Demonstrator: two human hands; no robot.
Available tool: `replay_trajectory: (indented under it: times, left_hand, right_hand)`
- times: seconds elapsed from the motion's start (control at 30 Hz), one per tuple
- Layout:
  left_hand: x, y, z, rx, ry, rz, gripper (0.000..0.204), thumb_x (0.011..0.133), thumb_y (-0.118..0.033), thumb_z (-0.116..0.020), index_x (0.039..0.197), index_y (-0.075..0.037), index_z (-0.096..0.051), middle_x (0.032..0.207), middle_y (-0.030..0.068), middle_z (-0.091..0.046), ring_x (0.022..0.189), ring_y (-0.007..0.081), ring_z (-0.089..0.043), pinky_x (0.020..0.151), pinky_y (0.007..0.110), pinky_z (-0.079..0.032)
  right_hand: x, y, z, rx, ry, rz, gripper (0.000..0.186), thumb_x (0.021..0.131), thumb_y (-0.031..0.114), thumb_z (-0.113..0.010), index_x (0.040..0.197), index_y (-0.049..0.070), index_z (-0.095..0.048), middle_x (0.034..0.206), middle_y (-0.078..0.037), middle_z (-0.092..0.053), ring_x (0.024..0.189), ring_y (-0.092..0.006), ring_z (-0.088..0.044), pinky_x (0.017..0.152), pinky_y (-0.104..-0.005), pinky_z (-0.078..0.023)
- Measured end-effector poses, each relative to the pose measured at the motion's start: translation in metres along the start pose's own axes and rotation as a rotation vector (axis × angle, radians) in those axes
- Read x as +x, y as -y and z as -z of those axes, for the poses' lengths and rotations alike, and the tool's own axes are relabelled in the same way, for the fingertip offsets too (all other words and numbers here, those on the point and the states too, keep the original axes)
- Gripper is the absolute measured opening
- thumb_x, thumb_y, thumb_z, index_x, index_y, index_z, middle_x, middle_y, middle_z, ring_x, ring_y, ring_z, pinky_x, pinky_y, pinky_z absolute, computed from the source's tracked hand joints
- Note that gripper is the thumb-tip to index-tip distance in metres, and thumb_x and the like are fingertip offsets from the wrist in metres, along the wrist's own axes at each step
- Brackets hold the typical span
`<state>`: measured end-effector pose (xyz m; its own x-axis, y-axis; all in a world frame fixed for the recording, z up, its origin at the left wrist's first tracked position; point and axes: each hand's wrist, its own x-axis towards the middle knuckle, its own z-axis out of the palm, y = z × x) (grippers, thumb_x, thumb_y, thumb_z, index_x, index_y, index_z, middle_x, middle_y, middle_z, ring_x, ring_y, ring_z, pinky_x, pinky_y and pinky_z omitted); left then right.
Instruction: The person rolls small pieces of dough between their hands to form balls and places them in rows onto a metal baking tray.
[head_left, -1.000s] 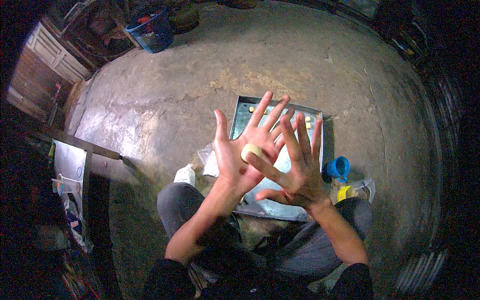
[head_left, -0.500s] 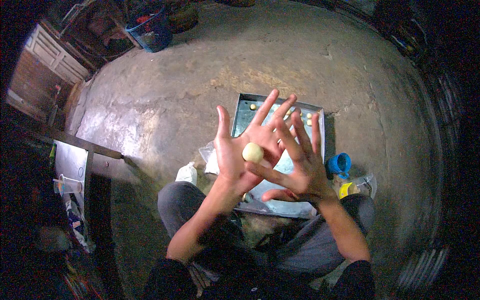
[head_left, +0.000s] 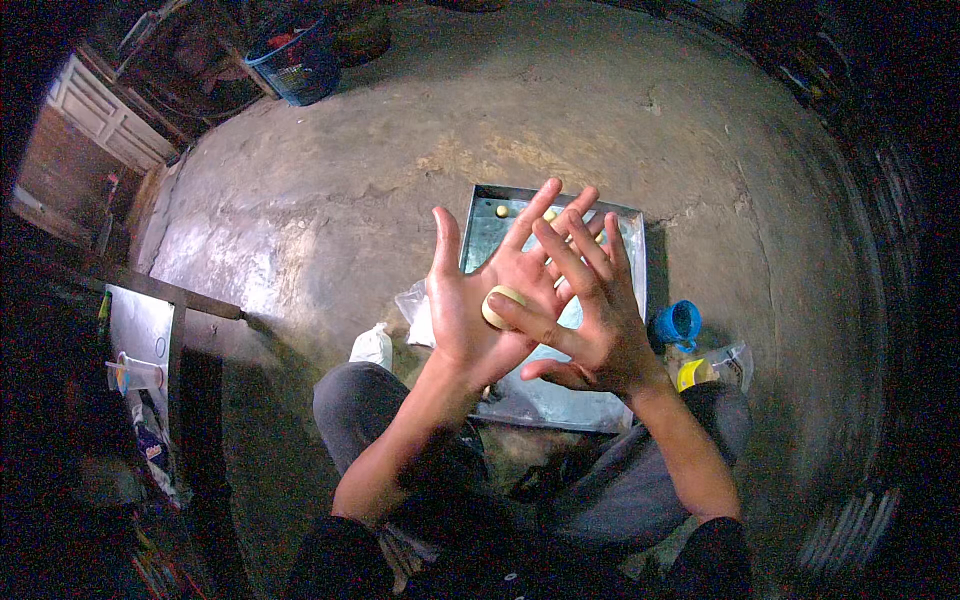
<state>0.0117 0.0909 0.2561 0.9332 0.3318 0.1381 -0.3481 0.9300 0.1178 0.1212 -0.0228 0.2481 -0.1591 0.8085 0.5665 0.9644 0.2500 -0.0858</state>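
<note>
A small pale yellow dough ball (head_left: 500, 305) lies on the palm of my left hand (head_left: 470, 300), whose fingers are spread and point upward. My right hand (head_left: 590, 325) crosses over it from the right, fingers apart, its fingertips pressing on the ball. Both hands hover above a rectangular metal tray (head_left: 628, 235) on the floor. Small dough balls (head_left: 502, 211) lie at the tray's far end. My bent legs in grey trousers sit below the hands.
A blue cup (head_left: 677, 323) and a yellow lid (head_left: 693, 373) sit right of the tray. A white plastic bag (head_left: 373, 345) lies at its left. A blue basket (head_left: 300, 60) stands far back left, and a low table (head_left: 140, 320) with a cup is at the left.
My right hand has slid a little across the left palm, and the dough ball has rolled slightly between them. The hands stay above the tray.
</note>
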Motion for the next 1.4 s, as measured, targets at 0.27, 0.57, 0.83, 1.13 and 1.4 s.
replay_trajectory:
  times: [0.27,0.57,0.83,1.13,1.4]
  left_hand:
    - [0.003,-0.002,-0.006,-0.057,0.089,-0.032,0.108,0.081,-0.088,-0.036,0.158,-0.013,-0.020,0.163,0.0192,-0.019,0.147,0.0349,-0.028,0.122,0.049,-0.021]
    - [0.005,-0.001,-0.007,-0.042,0.112,0.006,0.114,0.077,-0.090,-0.041,0.158,-0.014,-0.019,0.164,0.0181,-0.017,0.148,0.0355,-0.025,0.122,0.049,-0.020]
    - [0.005,0.002,-0.008,0.001,0.110,0.072,0.116,0.076,-0.092,-0.039,0.159,-0.014,-0.016,0.163,0.0177,-0.018,0.147,0.0355,-0.026,0.121,0.049,-0.022]
    - [0.005,0.001,-0.006,-0.077,0.162,0.094,0.123,0.072,-0.095,-0.037,0.159,-0.013,-0.013,0.163,0.0185,-0.017,0.148,0.0378,-0.023,0.122,0.050,-0.018]
    - [0.009,0.004,-0.004,0.098,0.072,0.011,0.122,0.072,-0.095,-0.037,0.159,-0.013,-0.014,0.164,0.0188,-0.015,0.147,0.0350,-0.028,0.117,0.049,-0.030]
  right_hand:
    - [0.003,0.001,-0.005,0.016,-0.021,-0.097,0.075,0.092,0.077,-0.031,0.137,0.025,-0.060,0.159,-0.028,-0.020,0.148,-0.0488,-0.016,0.117,-0.0637,-0.009]
    - [-0.001,0.011,-0.007,0.072,-0.025,-0.155,0.076,0.089,0.078,-0.036,0.146,0.030,-0.050,0.162,-0.026,-0.014,0.149,-0.0511,-0.008,0.115,-0.0694,-0.005]
    - [0.003,0.013,-0.003,-0.075,-0.027,-0.158,0.075,0.088,0.080,-0.033,0.139,0.030,-0.057,0.160,-0.026,-0.023,0.149,-0.0489,-0.013,0.114,-0.0699,-0.002]
    - [0.012,0.019,0.025,0.125,-0.117,-0.255,0.049,0.089,0.054,-0.062,0.127,0.023,-0.066,0.158,-0.023,-0.028,0.147,-0.0519,-0.018,0.112,-0.0743,-0.009]
    - [0.008,0.029,0.001,0.286,-0.059,-0.326,0.059,0.084,0.052,-0.069,0.134,0.020,-0.063,0.162,-0.024,-0.018,0.148,-0.0545,-0.003,0.111,-0.0753,0.001]
